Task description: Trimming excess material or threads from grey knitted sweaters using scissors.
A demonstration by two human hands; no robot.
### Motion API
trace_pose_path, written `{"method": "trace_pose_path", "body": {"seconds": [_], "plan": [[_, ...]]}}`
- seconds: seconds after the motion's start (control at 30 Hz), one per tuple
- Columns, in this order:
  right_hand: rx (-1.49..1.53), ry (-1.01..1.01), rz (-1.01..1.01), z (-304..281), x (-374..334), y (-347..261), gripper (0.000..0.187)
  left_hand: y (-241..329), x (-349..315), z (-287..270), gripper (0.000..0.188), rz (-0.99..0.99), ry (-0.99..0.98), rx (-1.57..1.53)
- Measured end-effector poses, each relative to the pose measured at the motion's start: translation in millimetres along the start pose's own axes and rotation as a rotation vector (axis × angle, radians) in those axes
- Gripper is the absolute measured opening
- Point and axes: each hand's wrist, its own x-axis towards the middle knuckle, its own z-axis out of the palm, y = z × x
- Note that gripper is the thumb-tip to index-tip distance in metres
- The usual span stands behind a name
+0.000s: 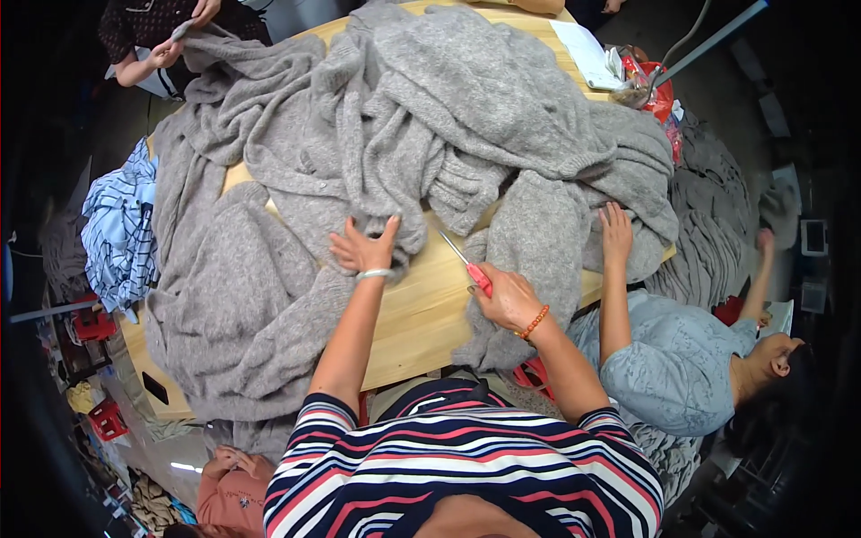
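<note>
My left hand [363,249] lies on a grey knitted cardigan [309,188], thumb and fingers spread apart against the wool near a bunched fold. Some fingertips are partly sunk in the fabric. In my right hand [511,300] is a pair of scissors [479,274] with red handles, the thin metal blades pointing up and left toward that fold. Bare wooden tabletop [421,314] shows beneath the blades. A grey knitted sleeve [538,238] lies just beyond my right hand, and another grey knit heap [233,305] spreads left of my left forearm.
More grey knitwear [484,81] covers the far table. A person in a light blue top [673,359] rests a hand on knitwear at right; another's hands [166,54] hold knit at far left. Blue checked cloth [121,224] hangs left. Papers [587,54] and a red bag [659,90] sit far right.
</note>
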Motion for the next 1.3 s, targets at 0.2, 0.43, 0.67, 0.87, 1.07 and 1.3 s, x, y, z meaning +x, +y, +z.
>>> {"method": "trace_pose_path", "body": {"seconds": [0.2,0.43,0.67,0.87,1.07,1.3], "plan": [[0.002,0.036,0.000,9.2,-23.0,-22.1,0.029,34.6,2.2,6.8,0.133,-0.039,-0.003,0.045],[0.013,0.126,-0.005,16.3,-53.7,-20.3,0.032,-5.6,31.5,-53.2,0.104,0.561,-0.160,-0.328],[0.099,0.298,-0.008,1.6,-72.3,-15.6,0.032,37.8,29.4,-277.4,0.071,1.027,-0.057,-0.808],[0.259,0.569,-0.210,-6.5,-64.1,-46.5,0.038,148.0,-153.0,-405.8,0.082,1.392,-0.950,-1.221],[0.414,0.532,-0.352,-20.3,-80.1,-75.2,0.033,197.0,-261.2,-402.6,0.018,1.419,-0.030,-0.436],[0.470,0.699,-0.040,-18.8,-121.1,14.3,0.034,213.2,-201.5,-279.1,0.048,1.267,-1.123,-0.726]]}}
